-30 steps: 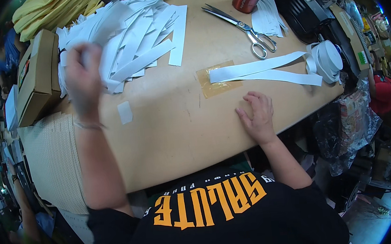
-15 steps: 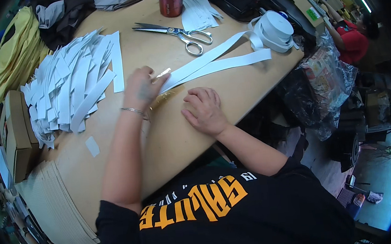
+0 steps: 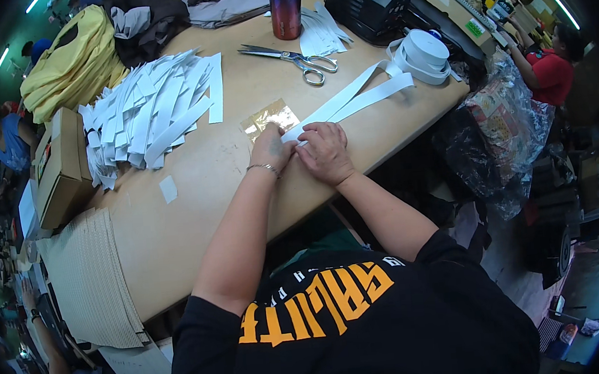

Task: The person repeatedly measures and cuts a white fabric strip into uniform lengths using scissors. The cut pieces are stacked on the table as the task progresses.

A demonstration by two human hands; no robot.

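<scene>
My left hand point(image 3: 272, 147) has its fingers curled on the near end of the white band point(image 3: 295, 134), over a translucent amber square point(image 3: 258, 121) taped to the table point(image 3: 155, 249). Just right of it, my right hand point(image 3: 322, 149) grips the same band with bent fingers, its thumb close to my left hand. The band runs in two lengths toward a white roll point(image 3: 419, 48) at the right. Silver scissors point(image 3: 303, 64) lie open beyond the hands, and a heap of cut white strips point(image 3: 143, 115) lies to the left.
A cardboard box point(image 3: 59, 172), yellow fabric point(image 3: 64, 58) and stacked beige sheets point(image 3: 90, 276) are at left. At the back are dark cloth point(image 3: 143, 22), a metallic tumbler point(image 3: 285, 6), more strips point(image 3: 321, 28) and a black machine point(image 3: 362, 7). Co-workers point(image 3: 553, 68) are at both sides.
My left hand has come down from the strip heap to the band's near end, and my right hand has moved from the bare tabletop up onto the band beside it.
</scene>
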